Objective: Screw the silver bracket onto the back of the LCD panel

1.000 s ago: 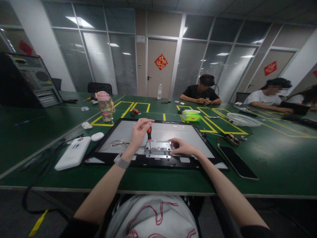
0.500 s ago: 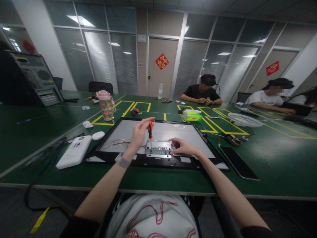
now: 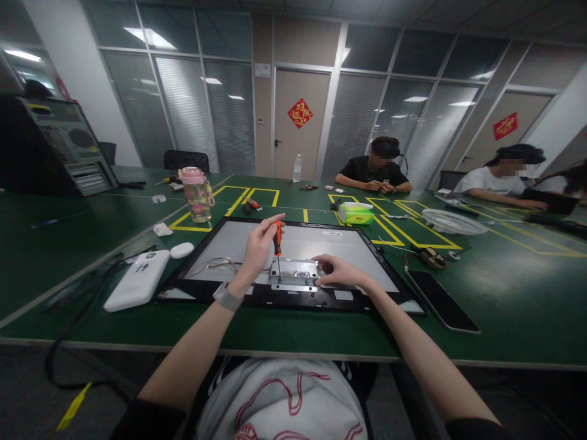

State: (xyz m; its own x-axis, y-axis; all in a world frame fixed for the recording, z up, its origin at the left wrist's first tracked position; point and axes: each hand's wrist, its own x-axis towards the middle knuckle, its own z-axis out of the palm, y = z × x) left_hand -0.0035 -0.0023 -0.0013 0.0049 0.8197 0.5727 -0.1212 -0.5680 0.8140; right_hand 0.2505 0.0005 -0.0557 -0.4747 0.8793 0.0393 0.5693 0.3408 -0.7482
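Observation:
My left hand (image 3: 259, 247), with a watch on its wrist, has its fingers round the handle of an orange and black screwdriver (image 3: 277, 239). The screwdriver stands upright, its tip down at the left part of a metal bracket (image 3: 293, 270). At the bracket's right end my right hand (image 3: 337, 271) grips the edge between thumb and fingers. Beneath lies a flat display panel (image 3: 302, 238) with a black frame, its grey surface up. Thin cables (image 3: 213, 264) run over the panel left of the bracket.
Left of the panel are a white power bank (image 3: 137, 281), a white case (image 3: 182, 250) and a pink-lidded bottle (image 3: 196, 195). A phone (image 3: 443, 299) lies right. Behind are a green tissue pack (image 3: 356, 213) and a white fan grille (image 3: 454, 221). People sit across the table at right.
The fingers of my left hand have shifted slightly at the top of the screwdriver handle. My right hand and the bracket look unmoved.

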